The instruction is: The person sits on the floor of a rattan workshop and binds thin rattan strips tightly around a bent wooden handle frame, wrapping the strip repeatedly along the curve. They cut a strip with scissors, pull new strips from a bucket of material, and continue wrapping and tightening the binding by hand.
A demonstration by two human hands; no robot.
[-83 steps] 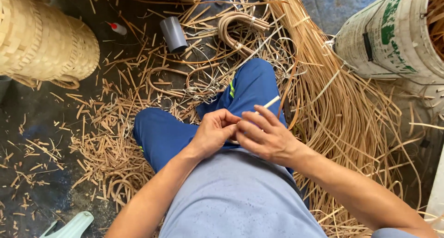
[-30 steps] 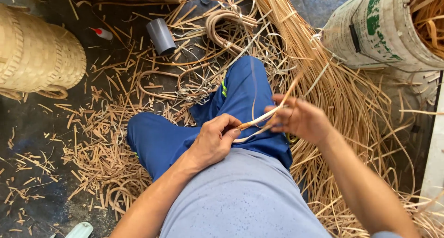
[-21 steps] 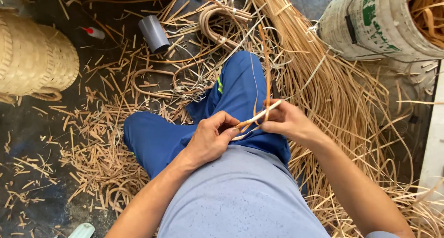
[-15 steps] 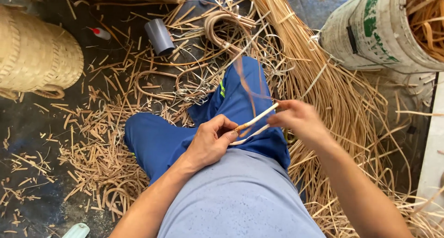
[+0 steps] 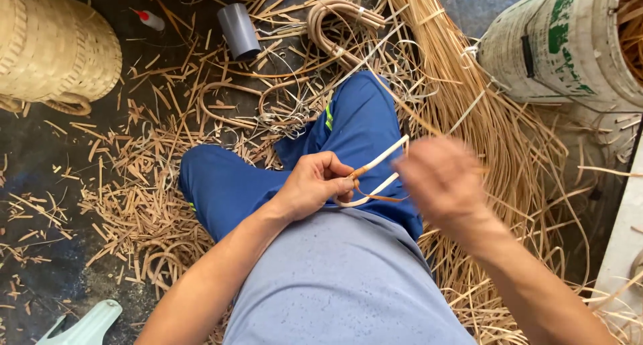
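Since half a second ago, right hand (image 5: 442, 184) has swung off the strip end and now shows only as a blur just right of the cane strip (image 5: 375, 174); its grip cannot be told from this frame, nor whether it touches the strip. Left hand (image 5: 315, 184) has stayed put over the lap, fingers closed, pinching the strip at its bend between thumb and forefinger. Judgement: the working motion is a fast pull or wrap by the right hand, with the left acting as the fixed clamp. Strip lies between the two hands, looped, one pale end pointing far-right, a thinner brown sliver trailing under it toward the right hand. Blue trousers (image 5: 268, 177) sit directly beneath. Around: cane bundle (image 5: 482, 110) on the right, offcuts (image 5: 134, 197) scattered left, woven basket (image 5: 53, 43) far left, grey tube (image 5: 239, 30) far, white sack (image 5: 569, 43) far right, bent cane loops (image 5: 335, 17) far centre.
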